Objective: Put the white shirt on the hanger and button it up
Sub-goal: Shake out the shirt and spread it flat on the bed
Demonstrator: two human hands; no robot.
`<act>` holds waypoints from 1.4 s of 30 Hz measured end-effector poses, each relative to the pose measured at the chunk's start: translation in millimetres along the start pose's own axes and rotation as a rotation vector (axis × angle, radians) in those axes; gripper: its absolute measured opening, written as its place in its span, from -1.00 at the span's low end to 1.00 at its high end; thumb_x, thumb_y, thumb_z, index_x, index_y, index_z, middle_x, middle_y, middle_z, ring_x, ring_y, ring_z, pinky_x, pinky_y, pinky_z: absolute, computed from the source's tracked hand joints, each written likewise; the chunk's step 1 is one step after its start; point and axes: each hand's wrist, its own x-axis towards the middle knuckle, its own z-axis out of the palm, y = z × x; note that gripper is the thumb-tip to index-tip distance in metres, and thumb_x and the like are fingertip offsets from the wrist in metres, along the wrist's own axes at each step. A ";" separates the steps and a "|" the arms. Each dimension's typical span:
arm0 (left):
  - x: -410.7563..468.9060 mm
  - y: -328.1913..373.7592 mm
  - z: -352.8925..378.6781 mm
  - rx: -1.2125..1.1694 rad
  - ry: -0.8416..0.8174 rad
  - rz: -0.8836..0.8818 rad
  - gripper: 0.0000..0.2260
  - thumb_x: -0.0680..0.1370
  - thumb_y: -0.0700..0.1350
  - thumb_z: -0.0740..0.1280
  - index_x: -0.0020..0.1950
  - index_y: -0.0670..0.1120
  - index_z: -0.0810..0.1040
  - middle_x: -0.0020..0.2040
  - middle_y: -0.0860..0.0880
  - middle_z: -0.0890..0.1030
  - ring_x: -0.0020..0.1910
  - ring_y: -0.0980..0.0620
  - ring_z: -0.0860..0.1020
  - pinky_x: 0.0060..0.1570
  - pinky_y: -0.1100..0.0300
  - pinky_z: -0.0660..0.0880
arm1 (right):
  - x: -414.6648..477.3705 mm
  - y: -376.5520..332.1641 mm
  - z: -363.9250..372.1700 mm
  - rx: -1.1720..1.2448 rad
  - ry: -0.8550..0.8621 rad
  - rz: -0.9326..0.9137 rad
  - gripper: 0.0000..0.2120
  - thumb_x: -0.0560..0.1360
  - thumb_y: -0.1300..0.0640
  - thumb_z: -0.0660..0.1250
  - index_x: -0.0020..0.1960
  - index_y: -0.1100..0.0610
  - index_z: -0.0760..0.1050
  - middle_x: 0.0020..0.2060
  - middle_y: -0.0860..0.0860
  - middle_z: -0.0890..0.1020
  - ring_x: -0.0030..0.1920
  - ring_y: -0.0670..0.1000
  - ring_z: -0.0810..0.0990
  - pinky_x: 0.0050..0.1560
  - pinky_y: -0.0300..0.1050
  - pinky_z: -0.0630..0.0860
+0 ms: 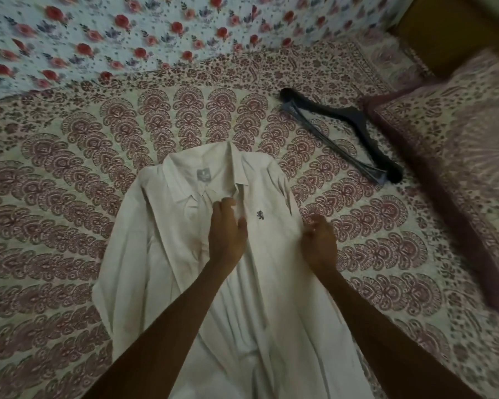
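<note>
The white shirt [167,254] lies face up on the bed, collar away from me, a small dark logo on its chest. My left hand [226,234] lies on the front placket just below the collar, fingers on the cloth. At the shirt's right edge, my right hand [320,243] has its fingers curled into the fabric. The black hanger [355,131] rests on the bed to the upper right, apart from the shirt and both hands.
The bed is covered by a red-patterned sheet [69,197]. A pillow [455,174] in the same print sits at the right. A floral cloth [127,33] runs along the far side.
</note>
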 end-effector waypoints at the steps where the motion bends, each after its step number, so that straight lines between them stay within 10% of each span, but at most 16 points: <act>1: 3.0 5.1 6.9 0.034 -0.015 0.000 -0.66 0.53 -0.12 0.37 0.26 -0.08 0.36 0.16 -0.07 0.42 0.10 -0.07 0.51 -0.03 -0.03 0.56 | 7.6 1.5 0.1 -0.026 -0.079 0.012 -0.69 0.53 0.05 0.27 0.23 0.16 0.46 0.07 0.20 0.59 0.10 0.24 0.56 0.06 0.08 0.51; 7: 15.4 22.5 34.2 0.069 -0.085 -0.457 -0.39 0.49 0.10 0.40 0.42 -0.06 0.23 0.31 -0.19 0.41 0.28 -0.25 0.42 0.18 -0.19 0.41 | 36.6 -10.7 -3.7 -0.144 -0.141 0.124 -0.70 0.62 -0.01 0.20 0.09 0.24 0.50 -0.02 0.15 0.64 -0.11 0.11 0.58 -0.13 -0.07 0.51; 15: 48.3 29.9 50.4 0.200 -0.131 -0.717 -0.35 0.42 0.11 0.43 0.41 -0.11 0.28 0.36 -0.16 0.31 0.35 -0.26 0.32 0.26 -0.26 0.36 | 168.8 -51.7 -73.8 -0.134 0.371 -0.038 -0.75 0.54 0.26 0.24 0.20 0.13 0.44 0.13 0.16 0.56 0.15 0.22 0.53 0.12 0.13 0.47; 19: 47.3 37.6 58.0 0.335 -0.121 -0.735 -0.35 0.49 0.13 0.34 0.46 -0.17 0.24 0.39 -0.18 0.31 0.37 -0.26 0.30 0.28 -0.22 0.31 | 179.6 -18.2 -45.7 -0.225 -0.013 -0.041 -0.55 0.60 -0.13 0.16 0.24 0.22 0.42 0.16 0.24 0.54 0.16 0.26 0.53 0.13 0.14 0.49; 23: 52.4 46.1 68.5 0.302 -0.071 -0.747 -0.22 0.49 0.30 0.24 0.50 -0.21 0.18 0.48 -0.25 0.25 0.44 -0.28 0.25 0.36 -0.21 0.25 | 157.7 12.9 -35.6 0.080 -0.311 -0.050 -0.53 0.58 -0.23 0.19 -0.22 0.16 0.46 -0.29 0.07 0.57 -0.24 0.07 0.53 -0.33 -0.22 0.35; 28: 63.1 46.1 78.8 0.220 0.061 -0.759 -0.31 0.44 0.22 0.38 0.37 -0.18 0.26 0.36 -0.25 0.34 0.34 -0.29 0.33 0.23 -0.18 0.36 | 170.2 8.3 -51.9 0.134 -0.020 -0.050 -0.80 0.52 0.15 0.37 0.09 0.23 0.53 -0.07 0.14 0.61 -0.05 0.14 0.56 -0.11 -0.16 0.38; 32: 60.1 42.4 85.1 0.287 0.124 -0.728 -0.39 0.45 0.17 0.40 0.30 -0.16 0.28 0.29 -0.22 0.37 0.28 -0.28 0.38 0.18 -0.17 0.39 | 163.5 -14.5 -64.6 0.164 0.379 -0.302 -0.86 0.44 0.24 0.40 -0.04 0.12 0.48 -0.10 0.01 0.55 -0.04 0.10 0.54 -0.16 -0.19 0.30; 38: 68.6 50.9 77.7 0.284 0.278 -0.675 -0.32 0.36 0.07 0.48 0.36 -0.07 0.24 0.29 -0.18 0.37 0.24 -0.24 0.41 0.20 -0.10 0.38 | 157.9 -16.8 -47.1 -0.443 -0.206 -0.073 -0.52 0.44 -0.27 0.18 0.02 0.11 0.57 0.06 0.12 0.58 0.17 0.18 0.50 0.24 0.21 0.39; 42: 87.2 60.0 68.9 0.344 0.323 -0.363 -0.36 0.40 0.18 0.43 0.35 -0.09 0.32 0.25 -0.17 0.45 0.19 -0.21 0.45 0.11 -0.06 0.40 | 176.0 -35.3 -47.8 -0.344 0.158 -0.202 -0.44 0.60 -0.21 0.06 -0.08 0.24 0.59 -0.23 0.14 0.64 -0.14 0.14 0.62 -0.05 0.02 0.56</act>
